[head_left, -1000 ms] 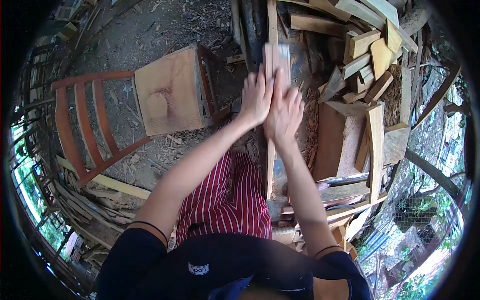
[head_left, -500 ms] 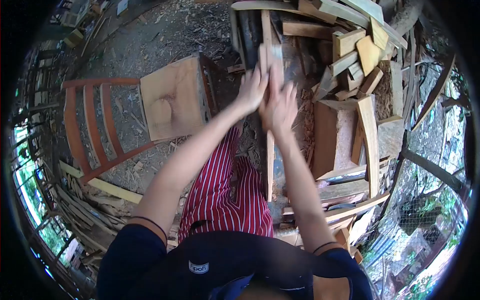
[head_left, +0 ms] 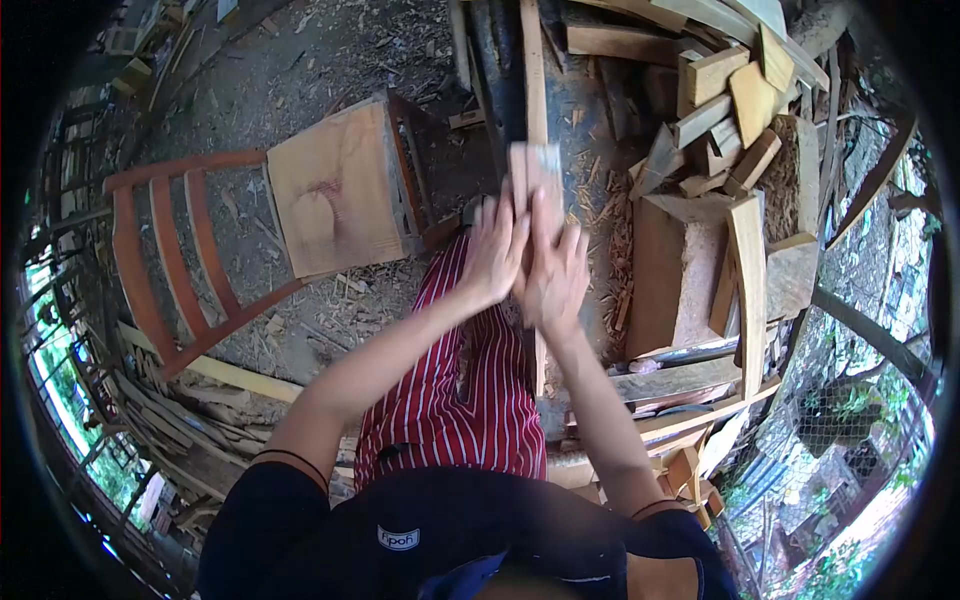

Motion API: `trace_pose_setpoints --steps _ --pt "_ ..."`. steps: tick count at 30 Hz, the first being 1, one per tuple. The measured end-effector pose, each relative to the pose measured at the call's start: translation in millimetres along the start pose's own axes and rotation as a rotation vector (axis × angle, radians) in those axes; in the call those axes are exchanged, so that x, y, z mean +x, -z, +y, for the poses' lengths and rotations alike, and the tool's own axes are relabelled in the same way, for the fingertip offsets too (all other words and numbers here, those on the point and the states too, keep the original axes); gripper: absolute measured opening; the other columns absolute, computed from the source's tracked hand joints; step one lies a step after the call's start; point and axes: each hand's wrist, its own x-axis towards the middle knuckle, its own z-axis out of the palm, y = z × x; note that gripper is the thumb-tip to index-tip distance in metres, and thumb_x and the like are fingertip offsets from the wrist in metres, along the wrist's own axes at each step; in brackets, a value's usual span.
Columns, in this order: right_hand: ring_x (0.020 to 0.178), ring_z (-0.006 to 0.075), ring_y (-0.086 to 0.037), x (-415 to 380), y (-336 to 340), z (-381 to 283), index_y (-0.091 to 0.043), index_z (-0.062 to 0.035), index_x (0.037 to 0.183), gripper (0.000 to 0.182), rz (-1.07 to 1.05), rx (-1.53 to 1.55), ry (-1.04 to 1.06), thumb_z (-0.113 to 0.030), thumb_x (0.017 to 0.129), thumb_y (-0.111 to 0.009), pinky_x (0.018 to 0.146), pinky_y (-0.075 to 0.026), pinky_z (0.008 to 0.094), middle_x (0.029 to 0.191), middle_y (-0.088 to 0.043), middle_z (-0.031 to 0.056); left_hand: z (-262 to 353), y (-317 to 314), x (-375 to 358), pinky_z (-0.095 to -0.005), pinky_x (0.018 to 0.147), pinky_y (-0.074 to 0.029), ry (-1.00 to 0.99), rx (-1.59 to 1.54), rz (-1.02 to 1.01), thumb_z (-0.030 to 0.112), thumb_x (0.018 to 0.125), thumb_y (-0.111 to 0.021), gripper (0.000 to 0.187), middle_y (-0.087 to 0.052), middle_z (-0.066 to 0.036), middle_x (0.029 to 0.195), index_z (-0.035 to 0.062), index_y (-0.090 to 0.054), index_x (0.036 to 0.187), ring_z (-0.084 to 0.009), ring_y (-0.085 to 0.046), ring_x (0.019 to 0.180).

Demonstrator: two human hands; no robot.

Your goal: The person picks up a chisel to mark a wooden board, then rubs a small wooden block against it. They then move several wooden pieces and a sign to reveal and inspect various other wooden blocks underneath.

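Both hands are closed on a wooden hand plane (head_left: 543,172), whose blocky front end shows beyond my fingertips. My left hand (head_left: 493,258) wraps its left side, fingers pointing forward. On the other side, my right hand (head_left: 556,275) presses against it with the index finger stretched along the top. Much of the tool's body is hidden beneath my palms. Under it runs a long, narrow wooden strip (head_left: 533,75), lying lengthwise away from me on a dark bench. A short end of the strip shows again below my right wrist.
A wooden chair (head_left: 335,195) lies to the left, its slatted back turned outward. Stacked offcuts (head_left: 715,75) and a large wooden block (head_left: 655,275) stand on the right. Curled shavings (head_left: 590,190) litter the bench and ground. Long boards (head_left: 230,375) lie at lower left.
Both hands have drawn the hand plane back toward my body along the strip. More of the strip's far part now shows in front of the tool.
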Motion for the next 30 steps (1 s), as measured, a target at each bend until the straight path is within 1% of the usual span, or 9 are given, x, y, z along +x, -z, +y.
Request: trace_pose_setpoints --steps 6,8,11,15,16,19,23,27,30 --pt "0.087 0.0366 -0.052 142 -11 -1 -0.037 -0.0180 0.145 0.066 0.250 -0.081 0.091 -0.034 0.084 -0.058 0.070 -0.050 0.0445 0.094 -0.049 0.0197 -37 10 166 -0.0524 0.093 -0.038 -0.151 0.070 0.174 0.043 0.098 -0.036 0.060 -0.050 -0.028 0.118 -0.0010 -0.035 0.139 -0.0453 -0.046 0.107" --pt "0.090 0.0377 -0.053 182 -18 4 -0.038 -0.0210 0.144 0.064 0.301 -0.088 0.114 -0.035 0.084 -0.057 0.072 -0.051 0.0455 0.097 -0.051 0.0209 -22 31 205 -0.0534 0.097 -0.036 -0.049 -0.004 0.112 0.045 0.097 -0.037 0.063 -0.047 -0.029 0.126 -0.0014 -0.035 0.140 -0.0471 -0.044 0.114" --pt "0.094 0.0395 -0.053 197 -19 8 -0.036 -0.0231 0.144 0.064 0.290 -0.076 0.116 -0.035 0.085 -0.056 0.074 -0.051 0.0464 0.102 -0.051 0.0227 -11 34 224 -0.0536 0.102 -0.032 0.070 -0.037 0.138 0.046 0.097 -0.035 0.063 -0.049 -0.030 0.124 -0.0020 -0.037 0.138 -0.0480 -0.043 0.117" --pt "0.091 0.0407 -0.049 127 -15 11 -0.029 -0.0209 0.149 0.073 0.194 -0.013 0.054 -0.029 0.083 -0.059 0.077 -0.046 0.0465 0.099 -0.048 0.0249 -9 10 158 -0.0546 0.100 -0.033 0.049 0.107 0.060 0.040 0.099 -0.032 0.059 -0.048 -0.033 0.121 -0.0057 -0.036 0.137 -0.0496 -0.043 0.114" --pt "0.087 0.0389 -0.048 96 -15 13 -0.029 -0.0200 0.149 0.073 0.187 -0.018 0.073 -0.027 0.083 -0.059 0.075 -0.044 0.0454 0.096 -0.047 0.0240 -19 -5 121 -0.0545 0.099 -0.034 -0.064 0.130 0.124 0.038 0.100 -0.032 0.058 -0.046 -0.033 0.121 -0.0055 -0.033 0.138 -0.0494 -0.044 0.112" --pt "0.085 0.0387 -0.046 -6 -4 11 -0.031 -0.0157 0.149 0.072 0.035 0.072 -0.008 -0.023 0.083 -0.059 0.075 -0.041 0.0448 0.093 -0.045 0.0232 11 -7 3 -0.0531 0.095 -0.035 0.022 0.038 0.010 0.032 0.100 -0.035 0.059 -0.045 -0.031 0.116 -0.0088 -0.026 0.141 -0.0451 -0.044 0.104" --pt "0.079 0.0341 -0.043 -113 -1 17 -0.031 -0.0174 0.149 0.071 -0.118 0.065 -0.080 -0.029 0.084 -0.058 0.070 -0.040 0.0437 0.088 -0.041 0.0198 27 -16 -105 -0.0496 0.094 -0.035 0.144 0.068 -0.207 0.030 0.100 -0.034 0.061 -0.043 -0.026 0.109 -0.0097 -0.018 0.144 -0.0394 -0.043 0.104" --pt "0.080 0.0352 -0.043 -94 0 19 -0.030 -0.0179 0.150 0.072 -0.128 0.056 -0.055 -0.029 0.084 -0.058 0.070 -0.040 0.0442 0.088 -0.041 0.0198 25 -15 -94 -0.0481 0.093 -0.036 0.111 0.038 -0.203 0.031 0.100 -0.035 0.062 -0.043 -0.024 0.107 -0.0102 -0.018 0.144 -0.0382 -0.043 0.101" --pt "0.082 0.0366 -0.046 -22 6 13 -0.031 -0.0178 0.149 0.073 -0.095 0.029 -0.023 -0.026 0.082 -0.058 0.072 -0.043 0.0445 0.089 -0.042 0.0203 11 -17 -26 -0.0470 0.093 -0.037 0.008 0.070 0.012 0.034 0.100 -0.034 0.063 -0.044 -0.025 0.110 -0.0077 -0.020 0.145 -0.0385 -0.044 0.102"
